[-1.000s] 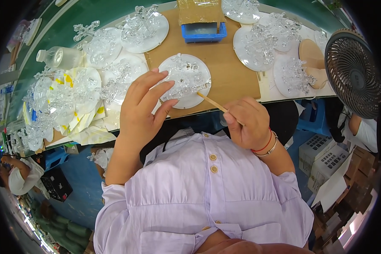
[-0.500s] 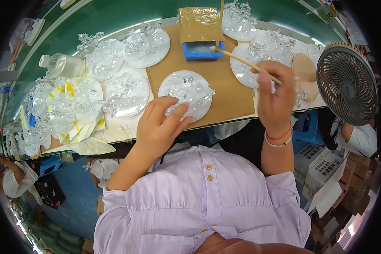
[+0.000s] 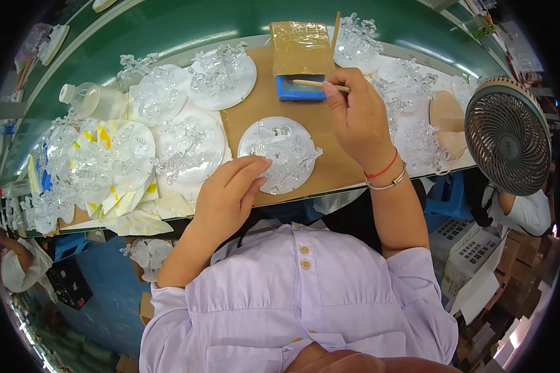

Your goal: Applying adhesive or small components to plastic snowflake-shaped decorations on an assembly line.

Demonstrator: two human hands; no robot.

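Observation:
My right hand (image 3: pixel 362 118) is closed around a thin wooden stick (image 3: pixel 311 83), held almost level. The stick's far end lies over the blue tray (image 3: pixel 301 95), whose back is covered by a taped brown cardboard flap (image 3: pixel 300 48). In front of me a round white disc (image 3: pixel 253 138) lies on the brown board, bearing clear branching plastic pieces (image 3: pixel 287 149). My left hand (image 3: pixel 229 189) rests at the disc's left edge, thumb apart from the bent fingers and nothing visible held; whether the fingertips touch a clear piece I cannot tell.
More discs with clear pieces stand left (image 3: pixel 190 146) and right (image 3: pixel 410 84). A plastic bottle (image 3: pixel 99 101) lies at the far left, above yellow-marked white sheets (image 3: pixel 121 199). A round fan (image 3: pixel 508 140) stands at the right edge. Other people sit beyond both table ends.
My right hand has moved left to the blue tray, and the stick now lies flatter. My left hand has drawn its fingers closer together, back toward the disc's left edge.

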